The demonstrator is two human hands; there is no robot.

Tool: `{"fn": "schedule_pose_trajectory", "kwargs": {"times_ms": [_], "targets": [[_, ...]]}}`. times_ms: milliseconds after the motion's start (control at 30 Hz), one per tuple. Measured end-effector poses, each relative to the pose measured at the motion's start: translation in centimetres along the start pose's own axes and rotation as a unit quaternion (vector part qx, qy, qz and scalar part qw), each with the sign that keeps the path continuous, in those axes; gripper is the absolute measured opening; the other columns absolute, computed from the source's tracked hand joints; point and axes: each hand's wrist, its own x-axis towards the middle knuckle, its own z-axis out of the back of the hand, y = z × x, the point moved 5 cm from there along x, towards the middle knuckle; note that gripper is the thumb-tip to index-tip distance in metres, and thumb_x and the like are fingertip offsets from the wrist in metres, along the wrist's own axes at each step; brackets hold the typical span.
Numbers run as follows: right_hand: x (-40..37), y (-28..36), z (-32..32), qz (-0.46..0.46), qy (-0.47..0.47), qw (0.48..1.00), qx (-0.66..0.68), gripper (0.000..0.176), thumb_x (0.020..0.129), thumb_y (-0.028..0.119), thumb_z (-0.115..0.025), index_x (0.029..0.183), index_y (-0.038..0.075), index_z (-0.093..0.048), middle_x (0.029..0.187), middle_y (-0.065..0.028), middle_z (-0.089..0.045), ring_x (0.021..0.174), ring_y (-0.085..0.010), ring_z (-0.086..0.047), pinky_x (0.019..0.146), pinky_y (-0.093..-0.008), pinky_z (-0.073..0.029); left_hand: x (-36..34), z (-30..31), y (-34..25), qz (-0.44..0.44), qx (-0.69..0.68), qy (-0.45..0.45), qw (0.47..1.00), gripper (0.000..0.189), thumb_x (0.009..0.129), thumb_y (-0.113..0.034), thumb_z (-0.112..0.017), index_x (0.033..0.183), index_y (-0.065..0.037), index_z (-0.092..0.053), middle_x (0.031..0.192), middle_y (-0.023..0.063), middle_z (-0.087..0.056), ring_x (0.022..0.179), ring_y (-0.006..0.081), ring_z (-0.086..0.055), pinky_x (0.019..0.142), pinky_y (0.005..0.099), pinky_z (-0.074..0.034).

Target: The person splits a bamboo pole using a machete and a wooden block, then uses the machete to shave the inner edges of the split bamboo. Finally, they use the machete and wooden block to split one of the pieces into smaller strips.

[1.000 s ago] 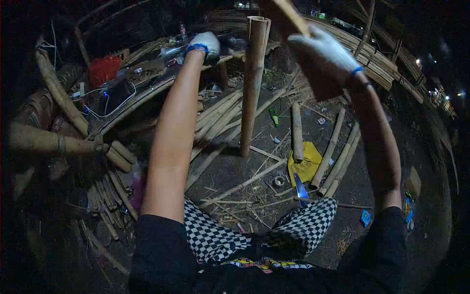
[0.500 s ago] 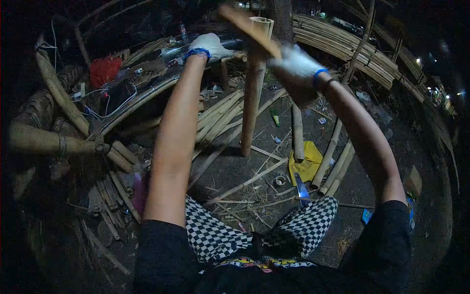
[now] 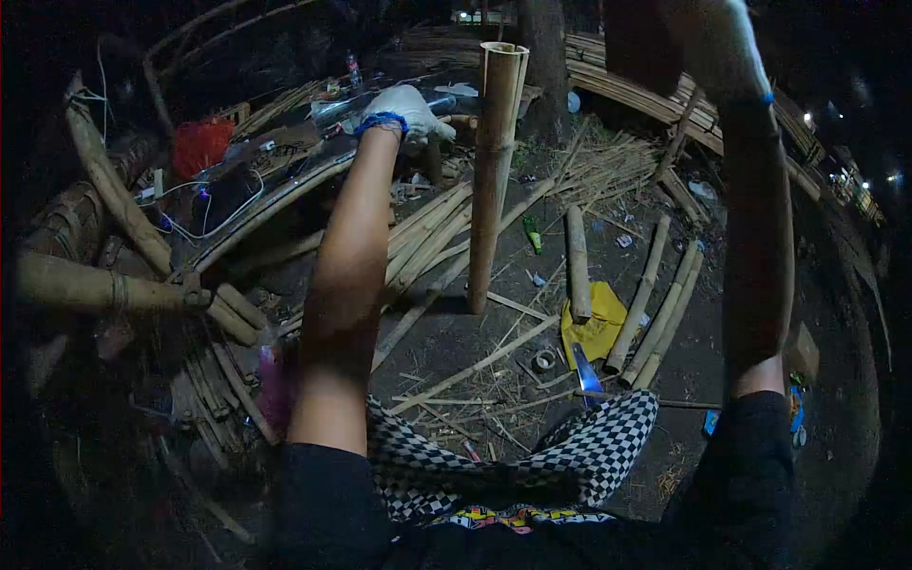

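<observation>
1 camera sits on the person's head and makes the only view. It looks forward and down, over both arms and onto the ground (image 3: pixel 446 332). The picture is round and bent like a fish's eye, with dark corners, so straight things curve near the edges. The checked trousers (image 3: pixel 608 446) are very near, at the bottom, right under the camera. The left hand (image 3: pixel 408 109) and the right hand (image 3: pixel 722 47) reach away from it, toward the top. The standing bamboo pole (image 3: pixel 494 171) is in the middle, a little farther out. Small far lights (image 3: pixel 841 176) shine at the right edge.
</observation>
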Motion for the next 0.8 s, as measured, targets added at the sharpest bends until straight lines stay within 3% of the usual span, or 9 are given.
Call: {"fn": "schedule_pose_trajectory", "kwargs": {"times_ms": [133, 200, 233, 267, 433, 500, 633, 700, 800], "targets": [[1.2, -2.9, -4.2, 0.123, -0.031, 0.889, -0.44, 0.048, 0.093, 0.039, -0.061, 0.121, 0.001, -0.053, 0.1, -0.0097, -0.062, 0.089, -0.0228, -0.062, 0.077, -0.0364, -0.054, -0.9, 0.4, 0.4, 0.029, 0.022, -0.019, 0.999, 0.055, 0.06, -0.058, -0.082, 0.076, -0.006, -0.074, 0.076, 0.0083, -0.072, 0.069, 0.0214, -0.068, 0.072, 0.0357, -0.054], [-2.1, -4.7, -10.9, 0.048, 0.135, 0.927, -0.345, 0.048, 0.094, 0.039, -0.06, 0.121, 0.0, -0.053, 0.102, -0.0105, -0.063, 0.093, -0.0249, -0.062, 0.081, -0.0372, -0.054, -1.9, 0.4, 0.3, 0.016, 0.034, -0.049, 0.998, 0.056, 0.061, -0.06, -0.08, 0.078, -0.007, -0.074, 0.075, 0.0087, -0.071, 0.068, 0.0216, -0.068, 0.072, 0.0367, -0.054], [-5.3, -5.6, -12.3, -0.051, 0.047, 0.989, -0.13, 0.052, 0.094, 0.044, -0.058, 0.121, -0.001, -0.053, 0.114, -0.0155, -0.061, 0.106, -0.0297, -0.06, 0.088, -0.0397, -0.05, -2.2, -0.2, 0.3, -0.037, 0.04, -0.058, 0.997, 0.06, 0.061, -0.06, -0.08, 0.083, -0.004, -0.073, 0.072, 0.0079, -0.07, 0.066, 0.0207, -0.067, 0.071, 0.0368, -0.053], [-8.2, -9.5, -16.3, -0.15, 0.34, 0.926, -0.067, 0.058, 0.092, 0.048, -0.058, 0.12, -0.002, -0.052, 0.118, -0.0207, -0.061, 0.11, -0.0303, -0.059, 0.087, -0.0407, -0.049, -2.6, -0.6, 0.8, -0.023, 0.012, -0.015, 1.0, 0.064, 0.061, -0.059, -0.08, 0.091, -0.003, -0.073, 0.075, 0.0107, -0.071, 0.07, 0.0218, -0.068, 0.073, 0.0377, -0.054], [-12.0, -7.7, -16.5, -0.255, 0.361, 0.897, -0.011, 0.054, 0.091, 0.048, -0.059, 0.112, -0.001, -0.054, 0.099, -0.015, -0.066, 0.089, -0.0219, -0.064, 0.077, -0.0369, -0.05, -4.9, 0.0, 0.0, -0.028, 0.098, -0.019, 0.995, 0.079, 0.058, -0.055, -0.082, 0.118, -0.004, -0.066, 0.12, 0.0205, -0.064, 0.106, 0.0314, -0.065, 0.093, 0.0382, -0.051], [-10.7, -6.6, -15.1, -0.246, 0.383, 0.89, -0.005, 0.052, 0.09, 0.046, -0.062, 0.113, 0.0, -0.055, 0.095, -0.0119, -0.065, 0.088, -0.0193, -0.063, 0.075, -0.0349, -0.05, -3.7, -1.1, 0.9, -0.015, 0.076, -0.01, 0.997, 0.082, 0.06, -0.056, -0.08, 0.124, -0.008, -0.063, 0.107, 0.0194, -0.068, 0.096, 0.0317, -0.067, 0.087, 0.0388, -0.052], [-6.4, -4.0, -9.8, -0.125, 0.217, 0.968, 0.005, 0.045, 0.091, 0.04, -0.064, 0.115, 0.003, -0.057, 0.089, -0.0084, -0.063, 0.081, -0.0147, -0.061, 0.074, -0.0324, -0.052, 0.7, -4.3, 3.6, -0.129, 0.121, -0.283, 0.943, 0.078, 0.064, -0.065, -0.072, 0.112, -0.004, -0.069, 0.094, 0.0202, -0.071, 0.09, 0.0326, -0.069, 0.084, 0.0389, -0.053], [-3.1, 0.9, -4.9, -0.052, 0.119, 0.991, -0.019, 0.045, 0.092, 0.038, -0.063, 0.117, 0.002, -0.055, 0.09, -0.0083, -0.063, 0.081, -0.0157, -0.061, 0.074, -0.0346, -0.053, -2.4, -0.9, 1.6, -0.019, 0.036, -0.082, 0.996, 0.078, 0.053, -0.067, -0.078, 0.094, 0.0, -0.074, 0.094, 0.0211, -0.071, 0.087, 0.0324, -0.07, 0.081, 0.0402, -0.053], [0.2, 4.2, -0.3, 0.054, -0.042, 0.964, 0.258, 0.029, 0.094, 0.013, -0.052, 0.121, 0.003, -0.05, 0.099, -0.012, -0.058, 0.09, -0.0188, -0.061, 0.079, -0.0335, -0.055, -2.1, -0.5, 1.6, 0.005, 0.035, -0.054, 0.998, 0.08, 0.05, -0.067, -0.079, 0.089, 0.003, -0.073, 0.091, 0.0212, -0.071, 0.085, 0.0323, -0.069, 0.081, 0.0398, -0.053]]}}
